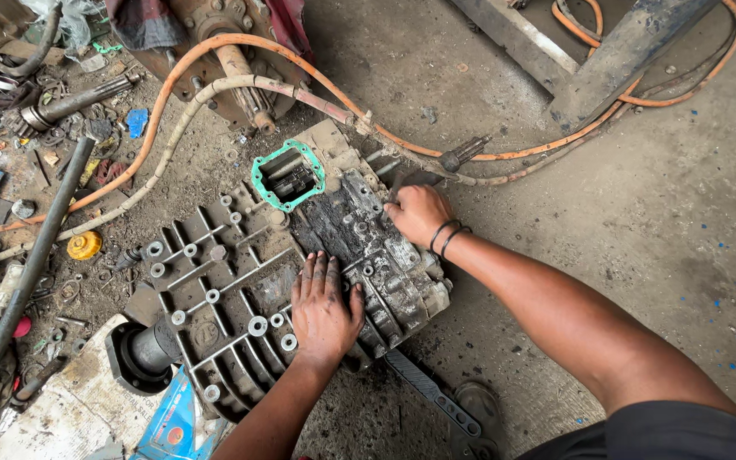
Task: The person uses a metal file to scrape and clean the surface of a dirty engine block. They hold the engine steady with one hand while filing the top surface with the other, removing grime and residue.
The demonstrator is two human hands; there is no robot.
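Observation:
A greasy grey gearbox housing lies on the concrete floor, ribbed, with several bolt bosses. A green gasket frames a square opening at its far end. My left hand lies flat on the housing's middle, fingers spread, holding nothing. My right hand, with dark bands on the wrist, is closed at the housing's far right edge; what it grips is hidden. A black round shaft end sticks out at the housing's near left.
An orange hose and a pale hose curve over the floor behind the housing. A long steel bar lies at the left among scattered parts and a yellow cap. A flat metal strap lies near my left forearm.

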